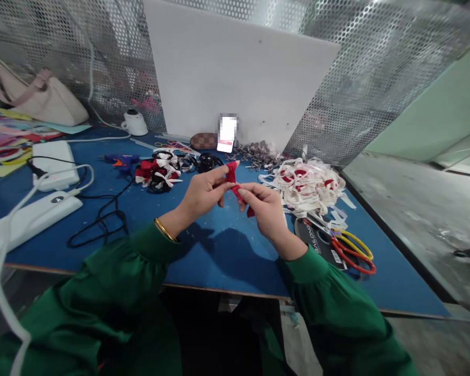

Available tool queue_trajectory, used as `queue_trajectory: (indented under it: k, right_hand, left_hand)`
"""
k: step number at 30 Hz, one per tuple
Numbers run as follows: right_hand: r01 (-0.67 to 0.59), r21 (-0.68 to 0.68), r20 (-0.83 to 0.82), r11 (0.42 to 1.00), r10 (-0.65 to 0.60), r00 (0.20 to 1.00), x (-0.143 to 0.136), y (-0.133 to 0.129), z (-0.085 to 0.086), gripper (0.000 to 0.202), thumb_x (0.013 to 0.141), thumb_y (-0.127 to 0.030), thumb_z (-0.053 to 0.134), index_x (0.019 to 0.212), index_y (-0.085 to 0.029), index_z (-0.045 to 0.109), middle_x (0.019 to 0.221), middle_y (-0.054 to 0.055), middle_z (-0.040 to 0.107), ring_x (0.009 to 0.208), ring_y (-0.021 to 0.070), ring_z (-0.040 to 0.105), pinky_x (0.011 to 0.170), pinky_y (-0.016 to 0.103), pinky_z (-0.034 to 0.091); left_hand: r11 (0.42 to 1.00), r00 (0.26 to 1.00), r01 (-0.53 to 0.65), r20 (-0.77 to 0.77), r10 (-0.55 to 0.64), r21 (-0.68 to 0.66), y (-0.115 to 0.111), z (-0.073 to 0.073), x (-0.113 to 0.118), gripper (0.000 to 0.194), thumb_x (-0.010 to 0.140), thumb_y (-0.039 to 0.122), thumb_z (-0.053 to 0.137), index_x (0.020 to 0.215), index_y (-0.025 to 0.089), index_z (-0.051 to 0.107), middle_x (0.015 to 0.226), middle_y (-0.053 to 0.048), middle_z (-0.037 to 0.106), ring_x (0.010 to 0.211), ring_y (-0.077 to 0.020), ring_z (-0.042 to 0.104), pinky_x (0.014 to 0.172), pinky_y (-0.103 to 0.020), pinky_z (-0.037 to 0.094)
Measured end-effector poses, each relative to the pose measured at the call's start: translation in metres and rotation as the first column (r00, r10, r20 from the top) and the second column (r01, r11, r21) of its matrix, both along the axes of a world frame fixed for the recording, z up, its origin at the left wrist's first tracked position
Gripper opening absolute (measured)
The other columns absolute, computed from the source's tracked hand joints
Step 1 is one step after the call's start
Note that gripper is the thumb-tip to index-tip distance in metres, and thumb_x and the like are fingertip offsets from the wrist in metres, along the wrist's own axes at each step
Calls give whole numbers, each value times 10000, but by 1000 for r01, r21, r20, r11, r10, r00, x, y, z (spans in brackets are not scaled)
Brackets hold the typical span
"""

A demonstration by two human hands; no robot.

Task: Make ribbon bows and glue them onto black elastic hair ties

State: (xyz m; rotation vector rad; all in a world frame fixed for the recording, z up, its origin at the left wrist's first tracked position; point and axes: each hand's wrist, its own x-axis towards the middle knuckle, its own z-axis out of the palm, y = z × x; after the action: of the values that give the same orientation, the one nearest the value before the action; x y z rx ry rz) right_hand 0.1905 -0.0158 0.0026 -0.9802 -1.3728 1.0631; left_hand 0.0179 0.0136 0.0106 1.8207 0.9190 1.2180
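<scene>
Both of my hands meet over the middle of the blue table, pinching a red ribbon between them. My left hand is closed on its upper part, with a short end standing up past the fingertips. My right hand grips the lower part, and a darker red end pokes out beneath its fingers. To the left lies a pile of red, white and black bows. On the right is a heap of white ribbon strips with bits of red among them.
Scissors with red and yellow handles lie on a black package at right. A blue glue gun, its black cord, and white power strips occupy the left. A lit phone leans against the white board behind.
</scene>
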Motion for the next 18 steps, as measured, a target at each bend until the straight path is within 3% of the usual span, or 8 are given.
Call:
queue_trajectory:
  k: [9, 18]
  right_hand:
    - [-3, 4, -71, 1000, 3, 997, 6, 8, -3, 232, 799, -412, 737, 912, -209, 755, 632, -14, 673, 492, 109, 567, 410, 234, 319]
    - [-67, 16, -32, 998, 68, 997, 8, 5, 7, 210, 818, -392, 728, 894, -199, 696, 680, -20, 684, 503, 93, 576, 478, 237, 406]
  left_hand:
    - [998, 992, 43, -122, -39, 35, -6, 3, 1, 559, 894, 174, 525, 1453, 177, 544, 679, 31, 664, 459, -77, 572, 529, -193, 495]
    - [1000, 995, -13, -95, 14, 2, -4, -2, 2, 508, 870, 218, 602, 1376, 173, 618, 724, 6, 716, 435, -68, 555, 467, -185, 482]
